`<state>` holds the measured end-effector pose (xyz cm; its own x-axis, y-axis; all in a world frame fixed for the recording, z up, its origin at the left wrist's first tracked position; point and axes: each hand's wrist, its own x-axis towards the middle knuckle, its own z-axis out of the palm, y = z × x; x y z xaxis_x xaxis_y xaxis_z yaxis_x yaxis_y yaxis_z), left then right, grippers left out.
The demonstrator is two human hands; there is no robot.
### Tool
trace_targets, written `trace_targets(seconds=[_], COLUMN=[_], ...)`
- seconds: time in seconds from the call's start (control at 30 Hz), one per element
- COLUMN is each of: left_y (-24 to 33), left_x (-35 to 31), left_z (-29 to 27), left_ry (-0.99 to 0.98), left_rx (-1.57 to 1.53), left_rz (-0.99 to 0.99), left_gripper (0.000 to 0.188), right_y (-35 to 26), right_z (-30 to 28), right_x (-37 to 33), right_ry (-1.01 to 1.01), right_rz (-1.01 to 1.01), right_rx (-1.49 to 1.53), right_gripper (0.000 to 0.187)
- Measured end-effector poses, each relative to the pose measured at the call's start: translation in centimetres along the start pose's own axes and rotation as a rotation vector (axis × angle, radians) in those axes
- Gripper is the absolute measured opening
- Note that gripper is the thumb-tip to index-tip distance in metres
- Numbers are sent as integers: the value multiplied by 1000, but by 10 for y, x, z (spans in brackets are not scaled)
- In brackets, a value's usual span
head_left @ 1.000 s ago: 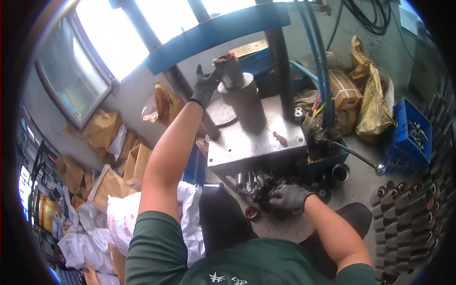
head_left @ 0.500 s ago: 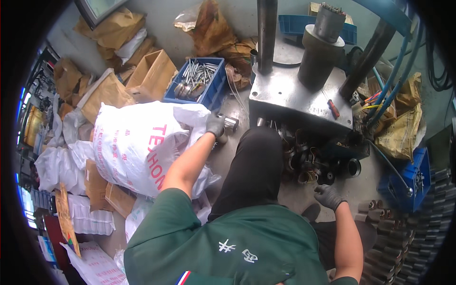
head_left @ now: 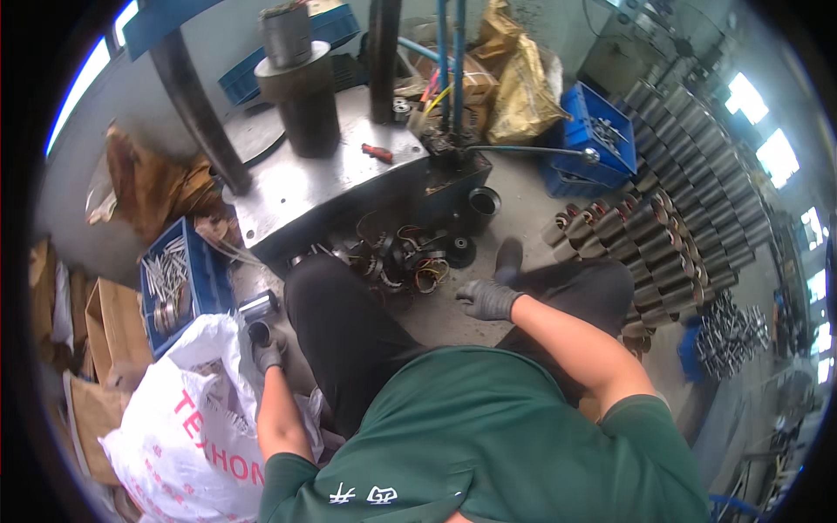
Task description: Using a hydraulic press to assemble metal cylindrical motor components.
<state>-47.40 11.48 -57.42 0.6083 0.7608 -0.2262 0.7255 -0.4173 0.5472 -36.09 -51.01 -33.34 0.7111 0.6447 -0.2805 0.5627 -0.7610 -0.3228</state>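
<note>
Since the earlier frame, the left hand has been drawn back from the press table to the white sack, fingers closed around a short metal cylinder. The right hand is held loosely open over the floor. A firm grip is advised. One cylinder is held; two blue crates are seen.

— What stands up top?

— A steel press table with a dark cylinder on it and a small red-handled tool.

— And to the sides?

— On the left, a blue crate of metal pins beside cardboard boxes. On the right, rows of wound stators, another blue crate, a crumpled yellow sack.
</note>
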Motion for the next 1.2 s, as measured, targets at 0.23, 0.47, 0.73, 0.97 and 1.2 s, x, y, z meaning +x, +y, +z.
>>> trace_targets(seconds=[0.23, 0.47, 0.73, 0.97, 1.2], left_y=[1, 60, 147, 273, 418], left_x=[-39, -94, -86, -90, -158], left_z=[5, -36, -188, -266, -219], left_ry=[107, 288, 125, 336, -517], left_rx=[-42, -344, -1155, -635, -1892], left_rz=[119, 153, 179, 778, 497], left_gripper=[57, 31, 26, 50, 80], right_y=[-21, -9, 66, 82, 42], right_z=[44, 74, -47, -239, -315], right_x=[6, 19, -1, -69, -34], right_ry=[346, 609, 1208, 1321, 1191], right_rz=[161, 162, 142, -393, -209], right_rx=[624, 1078, 1901, 1453, -3], right_gripper=[38, 40, 26, 25, 31])
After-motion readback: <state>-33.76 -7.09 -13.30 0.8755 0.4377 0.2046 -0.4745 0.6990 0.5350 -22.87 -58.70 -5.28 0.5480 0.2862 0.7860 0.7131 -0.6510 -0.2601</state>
